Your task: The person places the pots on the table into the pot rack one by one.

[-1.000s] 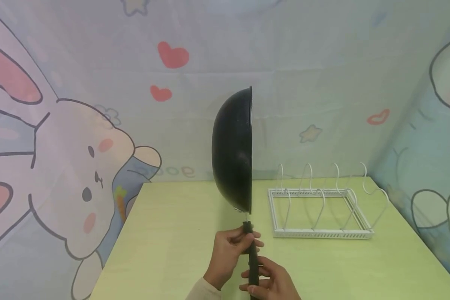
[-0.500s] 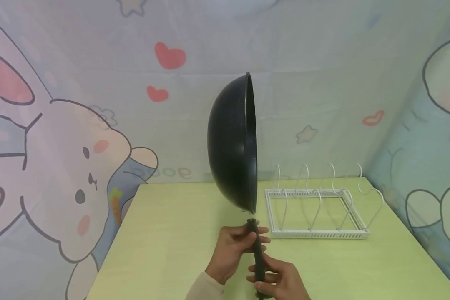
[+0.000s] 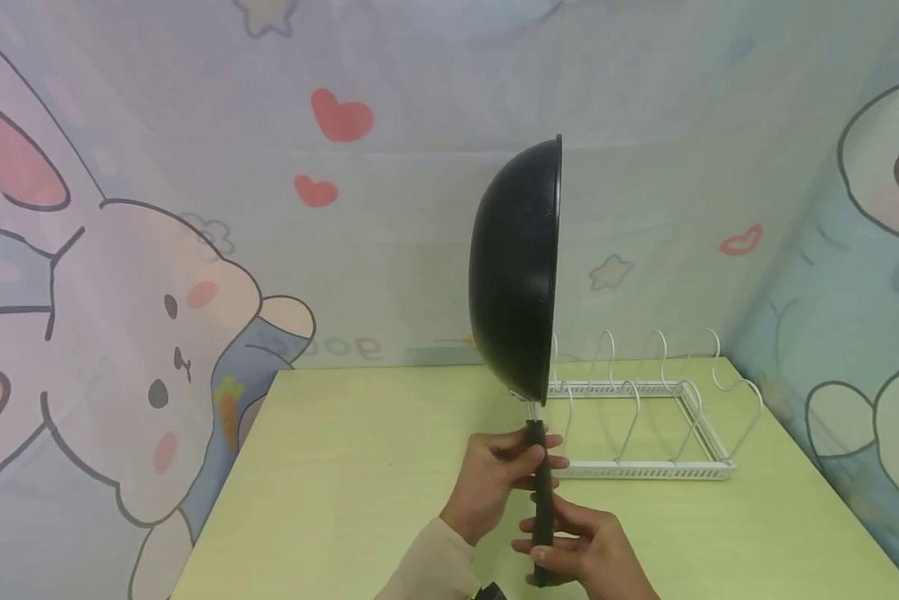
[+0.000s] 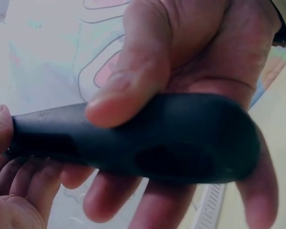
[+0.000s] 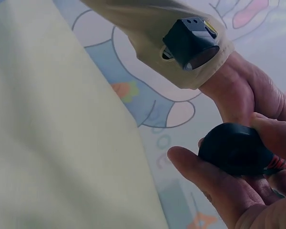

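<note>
The black handle is gripped by both hands. The left hand is curled round its upper part, close to where the metal neck meets the pan, and the right hand is closed round the lower end, near the butt. In the left wrist view the handle is seen lying across the fingers with the thumb pressed over it; in the right wrist view the rounded end of the handle is seen cradled in the right hand, and a cream sleeve with a small black device strapped to it is seen on the other wrist.

From this grip the black wok is held up on edge above the green table, its rim nearly vertical, its rounded underside turned to the left and its open side to the right. It is carried clear of the tabletop and nothing is touched by it.

Just to the right, and partly behind the wok's lower edge, a white wire rack with upright loops is standing on the table, and no slot in it is occupied. A cartoon rabbit backdrop is hung behind.

As a judgement: the lifting and the turning on edge are done, and the wok is brought close to the rack's left end; the lowering between two loops and the release of the handle are left.
</note>
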`<state>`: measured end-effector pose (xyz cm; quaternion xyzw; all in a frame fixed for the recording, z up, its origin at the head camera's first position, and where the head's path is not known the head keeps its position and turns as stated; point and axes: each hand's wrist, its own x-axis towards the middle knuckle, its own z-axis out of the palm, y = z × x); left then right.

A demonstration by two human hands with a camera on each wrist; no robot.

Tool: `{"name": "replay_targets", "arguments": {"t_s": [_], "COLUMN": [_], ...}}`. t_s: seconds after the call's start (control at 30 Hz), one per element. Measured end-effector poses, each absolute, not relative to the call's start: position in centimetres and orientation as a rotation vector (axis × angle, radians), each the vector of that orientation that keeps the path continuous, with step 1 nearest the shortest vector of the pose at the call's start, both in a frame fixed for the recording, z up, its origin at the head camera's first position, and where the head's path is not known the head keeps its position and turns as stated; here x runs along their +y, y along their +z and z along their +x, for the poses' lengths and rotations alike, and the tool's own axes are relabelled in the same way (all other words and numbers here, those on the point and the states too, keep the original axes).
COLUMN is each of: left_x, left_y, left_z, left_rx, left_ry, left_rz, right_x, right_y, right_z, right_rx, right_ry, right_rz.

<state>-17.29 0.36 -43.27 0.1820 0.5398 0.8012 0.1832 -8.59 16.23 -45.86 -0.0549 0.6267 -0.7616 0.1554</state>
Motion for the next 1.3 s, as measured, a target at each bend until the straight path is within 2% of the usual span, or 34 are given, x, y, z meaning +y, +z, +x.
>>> {"name": "replay_targets", "arguments": {"t_s": [0.5,0.93,1.3], "left_x": [5.2,8.5,11.0], "left_y": [-42.8,-43.2,-43.2], "left_z": [-17.2,-16.4,-15.4], "left_rx": [1.454,1.418,1.421], "left_ry": [2.287,2.302,2.386], "left_rz": [0.556,0.476,0.318], "right_x": [21.0,25.1,28.5], "right_y": [-45.1,-45.6,-45.8], "right_z": [-8.2,-7.8,-8.3], "right_rx": [1.741,1.590,1.441], "right_ry": [-2.161,-2.144,-2.060], "right_rz": [-0.113,-0.337,-0.403]}}
